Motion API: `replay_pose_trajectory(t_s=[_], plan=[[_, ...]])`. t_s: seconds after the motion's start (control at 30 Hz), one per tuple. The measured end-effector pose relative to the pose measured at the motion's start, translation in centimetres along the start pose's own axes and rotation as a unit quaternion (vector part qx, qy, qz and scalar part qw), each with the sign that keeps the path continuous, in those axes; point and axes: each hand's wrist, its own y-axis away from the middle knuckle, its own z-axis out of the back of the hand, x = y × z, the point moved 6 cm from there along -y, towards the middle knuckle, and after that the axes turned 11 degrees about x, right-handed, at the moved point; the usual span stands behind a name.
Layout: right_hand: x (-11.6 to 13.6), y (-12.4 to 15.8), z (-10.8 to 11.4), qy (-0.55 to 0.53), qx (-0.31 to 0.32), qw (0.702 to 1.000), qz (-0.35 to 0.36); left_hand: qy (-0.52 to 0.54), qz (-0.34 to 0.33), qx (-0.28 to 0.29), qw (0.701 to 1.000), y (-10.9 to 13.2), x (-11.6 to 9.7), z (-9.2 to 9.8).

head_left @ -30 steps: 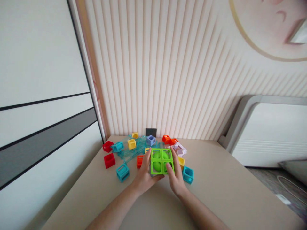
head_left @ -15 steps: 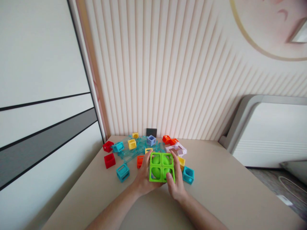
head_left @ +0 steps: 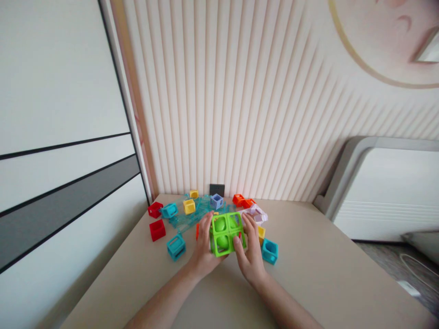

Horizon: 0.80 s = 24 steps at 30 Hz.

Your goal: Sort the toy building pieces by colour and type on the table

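Between both hands is a bright green block assembly [head_left: 228, 234], a two-by-two set of hollow square frames with rounded green pieces inside. My left hand [head_left: 204, 249] wraps its left side, fingers along the edge. My right hand [head_left: 252, 253] grips the right side, with the thumb across the lower right frame. The assembly is tilted, held above the table. Just right of my right hand lie a teal hollow cube [head_left: 270, 251] and a yellow block [head_left: 261, 234]. An orange block behind my left hand is mostly hidden.
Loose blocks lie on the table [head_left: 308, 256]: red [head_left: 157, 230], teal [head_left: 176, 247], yellow [head_left: 189, 206], purple [head_left: 216, 201] and orange [head_left: 238, 200]. Clear teal pieces [head_left: 188, 219] and pale lilac pieces [head_left: 257, 213] lie behind my hands. A ribbed wall [head_left: 219, 100] stands at the back.
The green assembly has tilted and moved slightly up and left. Both hands have shifted with it, and my right thumb has moved a little up and left.
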Motion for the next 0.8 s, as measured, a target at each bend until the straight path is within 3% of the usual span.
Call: replay_pose_trajectory(t_s=[0.23, 0.43, 0.67, 0.8], plan=[[0.1, -0.3, -0.7, 0.046, 0.019, 0.999, -0.013, -0.101, -0.065, 0.021, 0.993, -0.2, -0.8, -0.3], [0.3, -0.6, -0.2, 0.028, -0.002, 0.999, -0.020, -0.108, -0.092, -0.018, 0.990, -0.2, -1.0, 0.2], [-0.1, -0.7, 0.3, 0.003, -0.023, 0.999, -0.024, -0.113, -0.035, 0.042, 0.992, 0.6, 1.5, -1.2], [0.1, -0.8, 0.3, 0.015, 0.010, 1.000, -0.011, -0.096, -0.033, 0.052, 0.993, 0.6, 1.6, -1.4]])
